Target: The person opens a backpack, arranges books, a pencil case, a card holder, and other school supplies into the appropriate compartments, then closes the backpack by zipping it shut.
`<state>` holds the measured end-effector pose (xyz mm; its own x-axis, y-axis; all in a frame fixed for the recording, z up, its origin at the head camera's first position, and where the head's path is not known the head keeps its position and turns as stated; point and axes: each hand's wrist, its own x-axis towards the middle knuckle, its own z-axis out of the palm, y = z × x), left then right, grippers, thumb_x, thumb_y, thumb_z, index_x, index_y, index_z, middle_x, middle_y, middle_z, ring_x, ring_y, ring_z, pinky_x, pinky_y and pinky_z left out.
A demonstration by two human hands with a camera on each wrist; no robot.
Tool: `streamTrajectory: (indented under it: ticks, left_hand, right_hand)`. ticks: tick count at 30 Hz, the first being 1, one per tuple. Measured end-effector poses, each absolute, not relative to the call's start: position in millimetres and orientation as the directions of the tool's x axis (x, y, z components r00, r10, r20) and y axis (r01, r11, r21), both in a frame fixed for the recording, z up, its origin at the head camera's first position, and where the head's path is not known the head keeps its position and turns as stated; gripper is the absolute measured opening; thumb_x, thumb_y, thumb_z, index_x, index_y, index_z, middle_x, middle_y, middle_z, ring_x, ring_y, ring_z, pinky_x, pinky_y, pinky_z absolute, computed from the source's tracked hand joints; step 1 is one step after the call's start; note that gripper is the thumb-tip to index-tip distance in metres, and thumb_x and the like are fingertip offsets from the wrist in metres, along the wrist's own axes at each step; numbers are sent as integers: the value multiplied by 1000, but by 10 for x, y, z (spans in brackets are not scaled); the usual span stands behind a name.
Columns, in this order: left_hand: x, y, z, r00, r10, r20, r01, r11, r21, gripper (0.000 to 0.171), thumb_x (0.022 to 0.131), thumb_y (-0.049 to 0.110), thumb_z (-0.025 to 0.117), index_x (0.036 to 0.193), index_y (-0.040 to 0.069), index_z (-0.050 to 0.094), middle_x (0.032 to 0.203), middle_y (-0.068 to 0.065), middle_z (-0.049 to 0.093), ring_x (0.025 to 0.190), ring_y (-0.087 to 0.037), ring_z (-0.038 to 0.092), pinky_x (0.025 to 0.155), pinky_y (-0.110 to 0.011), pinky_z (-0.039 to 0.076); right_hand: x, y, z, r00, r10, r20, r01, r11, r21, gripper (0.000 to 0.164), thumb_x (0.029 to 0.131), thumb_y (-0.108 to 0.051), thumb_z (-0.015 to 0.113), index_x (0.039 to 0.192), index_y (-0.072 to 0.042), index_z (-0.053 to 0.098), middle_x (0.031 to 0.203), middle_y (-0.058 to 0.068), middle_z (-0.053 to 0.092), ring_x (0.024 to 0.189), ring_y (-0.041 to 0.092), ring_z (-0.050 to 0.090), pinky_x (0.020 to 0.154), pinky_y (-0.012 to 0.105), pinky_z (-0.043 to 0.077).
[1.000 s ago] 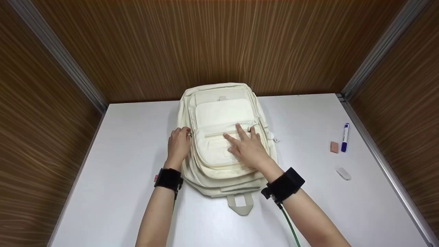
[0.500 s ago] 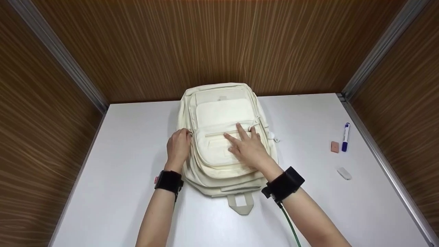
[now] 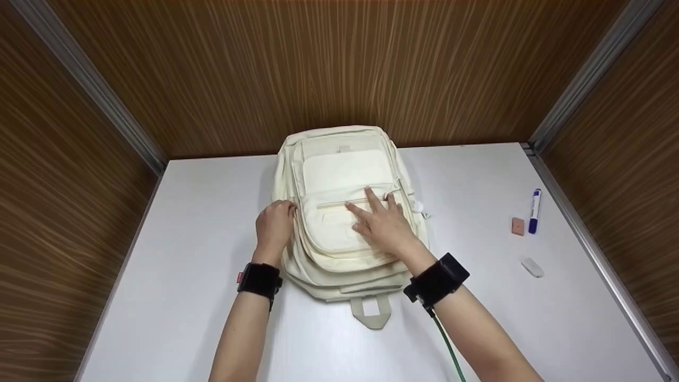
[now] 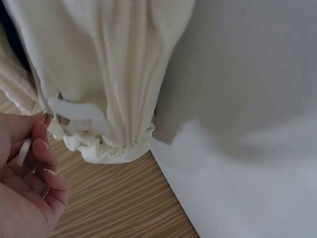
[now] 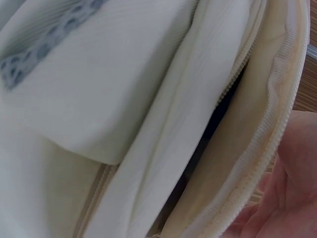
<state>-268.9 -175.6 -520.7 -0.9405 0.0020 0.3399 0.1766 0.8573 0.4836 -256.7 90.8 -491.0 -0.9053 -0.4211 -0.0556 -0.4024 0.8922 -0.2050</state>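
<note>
A cream backpack [image 3: 347,172] lies front side up, its handle loop [image 3: 371,314] pointing toward me. At its left edge my left hand [image 3: 274,225] pinches a zipper pull; a white tab [image 4: 24,151] shows between the curled fingers in the left wrist view. A white strap piece [image 4: 77,110] hangs beside the fingertips. My right hand [image 3: 383,225] rests on the front pocket with fingers spread, near the short horizontal zipper [image 3: 334,203]. The right wrist view shows an unzipped gap [image 5: 203,148] with a dark inside; my right hand's palm [image 5: 290,188] lies beyond its edge.
On the white table [image 3: 212,212], at the right, lie a blue-and-white marker [image 3: 534,211], a pinkish block [image 3: 518,226] and a small white oblong object [image 3: 532,267]. Wood-grain panels [image 3: 339,63] stand behind and at both sides. A green cable [image 3: 448,339] trails from the right wristband.
My left hand has shifted slightly toward me along the backpack's left edge. The right hand keeps its spread pose on the front pocket.
</note>
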Motion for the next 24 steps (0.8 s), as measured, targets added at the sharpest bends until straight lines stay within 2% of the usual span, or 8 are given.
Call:
streamTrajectory:
  ticks: [11, 20, 24]
  left_hand:
    - [-2489, -1786, -5112, -966, 68, 250, 177, 878, 444, 8, 90, 11, 70, 92, 5, 74, 86, -9, 70, 79, -30, 68, 66, -44, 52]
    - [-2325, -1749, -5121, -959, 107, 261, 212, 884, 416, 9, 92, 12, 67, 91, 4, 70, 93, -11, 70, 80, -34, 68, 64, -47, 52]
    - [-2247, -1726, -5126, -960, 105, 260, 211, 884, 418, 5, 91, 9, 68, 91, 4, 70, 88, -10, 68, 76, -33, 67, 62, -46, 52]
  right_hand:
    - [-2557, 912, -4909, -910, -414, -38, -398, 894, -204, 52, 101, -49, 45, 151, -39, 35, 162, 16, 11, 133, 65, 15, 99, 73, 25]
    - [-2557, 906, -4914, -915, -398, -57, -380, 902, -204, 53, 101, -50, 44, 152, -41, 32, 162, 15, 7, 135, 64, 12, 102, 72, 22]
    - [-2556, 904, -4916, -914, -401, -54, -383, 901, -205, 53, 101, -50, 44, 151, -41, 33, 162, 15, 8, 134, 64, 12, 102, 71, 22]
